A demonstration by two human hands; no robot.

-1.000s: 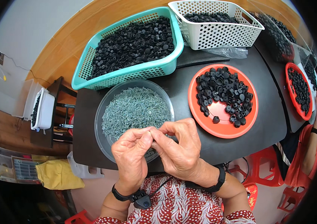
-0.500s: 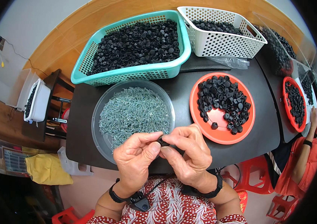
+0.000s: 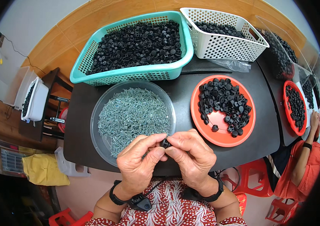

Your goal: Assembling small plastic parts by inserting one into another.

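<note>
A small round black plastic cap [image 3: 165,143] is pinched between both my hands, above the table's near edge. My left hand [image 3: 139,160] grips it with thumb and index finger from the left. From the right, the thumb and index finger of my right hand [image 3: 192,158] close on it too. Part of the cap is hidden by my fingertips. Just beyond my left hand stands a clear round tub [image 3: 95,130] heaped with small silvery screws [image 3: 135,113]. Right of it, a red-orange plate [image 3: 220,139] carries many black plastic caps [image 3: 224,96], with a bare patch toward its near left.
A turquoise basket [image 3: 130,77] and a white perforated basket [image 3: 231,47], both full of black parts, line the table's far side. A crumpled plastic bag [image 3: 235,64] lies below the white one. At right, a co-worker's hand [image 3: 315,120] is near another red plate [image 3: 300,130].
Both hands keep hold of the black cap, with the fingers slightly shifted and more of the cap showing. The view has tilted a little; the containers stay in place.
</note>
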